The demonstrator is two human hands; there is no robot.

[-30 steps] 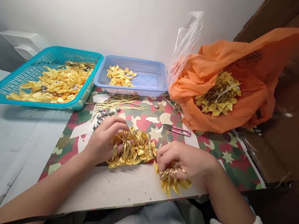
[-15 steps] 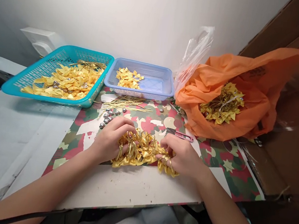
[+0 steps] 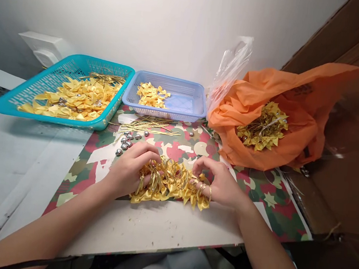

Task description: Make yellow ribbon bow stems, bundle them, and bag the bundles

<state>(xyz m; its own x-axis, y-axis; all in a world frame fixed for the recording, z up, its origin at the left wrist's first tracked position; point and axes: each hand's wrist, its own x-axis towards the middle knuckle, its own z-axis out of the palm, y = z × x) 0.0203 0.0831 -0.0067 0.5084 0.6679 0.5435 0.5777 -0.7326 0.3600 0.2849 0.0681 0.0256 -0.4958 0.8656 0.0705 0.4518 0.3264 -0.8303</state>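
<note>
Between my hands lies a row of yellow satin ribbon bows (image 3: 176, 190) with looped gold twist ties, at the front of the camouflage-patterned sheet. My left hand (image 3: 131, 166) is curled round the left end of the row, and gold loops hang about one of its fingers. At the right end my right hand (image 3: 224, 184) has its thumb and index finger curved together, with several gold loops round a finger and bows hanging below. Both palms are hidden. Just beyond my left hand sit several small silver bells (image 3: 124, 142).
Loose gold twist ties (image 3: 150, 126) lie behind the bells. A teal basket (image 3: 1, 103) of yellow bows and bells stands at the back left, beside a blue basket (image 3: 202, 96) with fewer bows. An orange bag (image 3: 248, 154) holding finished-looking bow bunches is on the right.
My right hand has brought its bows closer to the middle of the row and the gap has closed. The pink-handled thread snips are now hidden behind that hand. The view has shifted slightly.
</note>
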